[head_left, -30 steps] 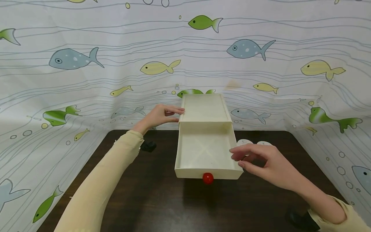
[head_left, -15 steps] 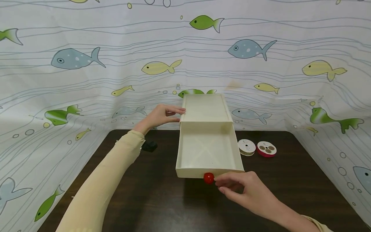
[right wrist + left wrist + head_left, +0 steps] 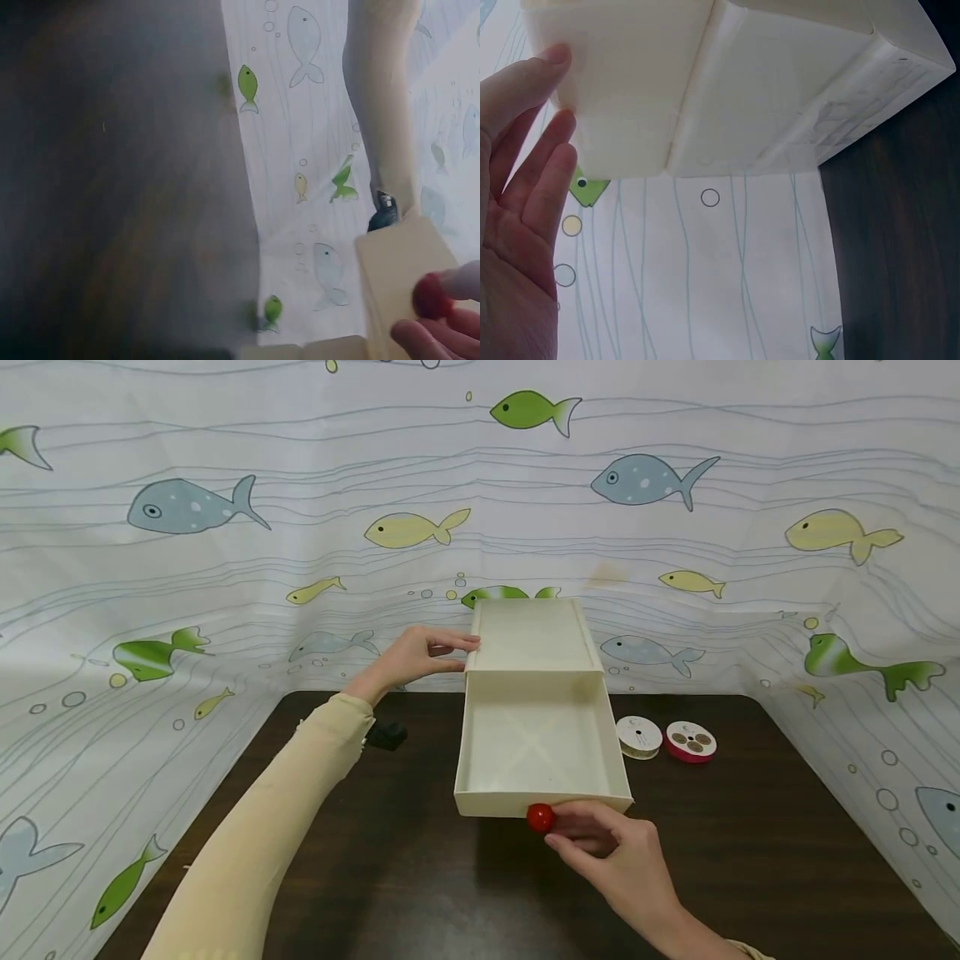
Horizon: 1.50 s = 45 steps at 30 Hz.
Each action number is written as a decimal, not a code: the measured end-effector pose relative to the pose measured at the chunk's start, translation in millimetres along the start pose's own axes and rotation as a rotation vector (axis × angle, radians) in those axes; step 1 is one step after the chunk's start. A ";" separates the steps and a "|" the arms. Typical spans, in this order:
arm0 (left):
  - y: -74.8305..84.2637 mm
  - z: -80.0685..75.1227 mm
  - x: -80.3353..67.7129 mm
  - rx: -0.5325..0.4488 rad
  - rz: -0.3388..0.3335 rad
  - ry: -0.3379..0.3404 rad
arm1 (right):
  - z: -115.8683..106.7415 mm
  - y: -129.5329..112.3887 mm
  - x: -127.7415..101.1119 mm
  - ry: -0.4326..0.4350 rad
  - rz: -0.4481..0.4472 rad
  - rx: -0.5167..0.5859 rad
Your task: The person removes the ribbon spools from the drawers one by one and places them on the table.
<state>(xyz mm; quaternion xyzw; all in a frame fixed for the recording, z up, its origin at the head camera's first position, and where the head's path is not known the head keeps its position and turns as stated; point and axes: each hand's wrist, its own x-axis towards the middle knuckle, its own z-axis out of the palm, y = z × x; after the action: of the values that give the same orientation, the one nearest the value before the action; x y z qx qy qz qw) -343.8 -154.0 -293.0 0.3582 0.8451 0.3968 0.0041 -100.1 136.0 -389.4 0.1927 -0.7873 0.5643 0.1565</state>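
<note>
A cream drawer box (image 3: 534, 639) stands at the back of the dark table (image 3: 390, 877). Its drawer (image 3: 538, 752) is pulled out toward me and holds nothing. A red round knob (image 3: 539, 817) sits on the drawer front. My right hand (image 3: 611, 852) pinches that knob between thumb and fingers; the right wrist view shows the knob (image 3: 428, 295) against my fingertips (image 3: 457, 283). My left hand (image 3: 420, 656) rests with straight fingers on the box's left side, and the left wrist view shows those fingers (image 3: 532, 150) touching the box corner (image 3: 630, 90).
Two ribbon spools lie right of the drawer, a white one (image 3: 639, 737) and a red one (image 3: 691, 742). A small black object (image 3: 386, 735) sits by my left sleeve. Fish-patterned cloth (image 3: 225, 527) walls in the table on three sides.
My right hand dropped from above the drawer's right side to the drawer front and took hold of the red knob, uncovering the two spools. The left hand stayed put.
</note>
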 end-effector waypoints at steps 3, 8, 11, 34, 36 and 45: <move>0.3 -1.3 -0.7 0.000 -0.010 0.005 | 12.6 0.3 -5.5 0.086 0.071 0.092; 0.0 -2.9 -2.9 -0.009 -0.020 0.023 | 37.5 1.5 -15.0 0.191 0.211 0.297; 0.2 -3.5 -2.9 -0.003 -0.024 0.034 | 48.3 1.2 -17.6 0.244 0.261 0.388; 1.3 -2.0 0.1 -0.010 -0.041 0.018 | 31.8 11.5 35.8 0.334 0.270 0.400; 1.4 -1.4 -0.1 -0.019 -0.049 0.020 | 32.4 15.0 42.7 0.336 0.267 0.394; 1.4 0.8 1.4 -0.001 -0.050 0.021 | 35.3 31.9 73.2 0.355 0.218 0.385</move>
<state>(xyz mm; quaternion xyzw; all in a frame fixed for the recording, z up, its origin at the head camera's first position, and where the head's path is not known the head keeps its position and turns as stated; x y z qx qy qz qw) -343.7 -152.0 -292.2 0.3327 0.8537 0.4007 0.0052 -180.6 102.3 -393.0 0.0312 -0.6418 0.7421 0.1908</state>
